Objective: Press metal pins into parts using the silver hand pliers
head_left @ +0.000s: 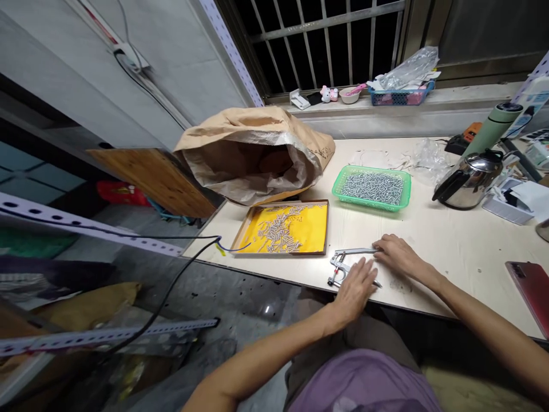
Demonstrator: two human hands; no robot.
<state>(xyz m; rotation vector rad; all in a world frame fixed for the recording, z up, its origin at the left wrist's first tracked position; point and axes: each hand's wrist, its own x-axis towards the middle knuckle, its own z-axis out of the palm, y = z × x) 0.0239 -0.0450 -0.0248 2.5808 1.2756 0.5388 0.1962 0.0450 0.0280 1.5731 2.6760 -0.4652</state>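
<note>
A pair of metal hand pliers (343, 264), with a spring and a small red part near its jaws, lies on the table close to the front edge. Its two handles are spread apart. My left hand (355, 289) rests over the lower handle, fingers stretched out, and the handle's pointed tip shows beyond them. At the end of the upper handle, my right hand (398, 254) lies palm down with its fingertips touching the metal. Left of the pliers, a shallow tray (328, 229) with a yellow lining holds many small metal pins. A green basket (406, 191) full of small metal pieces stands behind my hands.
A big brown paper sack (253, 123) lies with its mouth toward me behind the tray. A steel kettle (469, 180), a green bottle (493, 129) and a red phone (529, 289) are at the right. A black cable (171, 286) crosses near the table's left edge.
</note>
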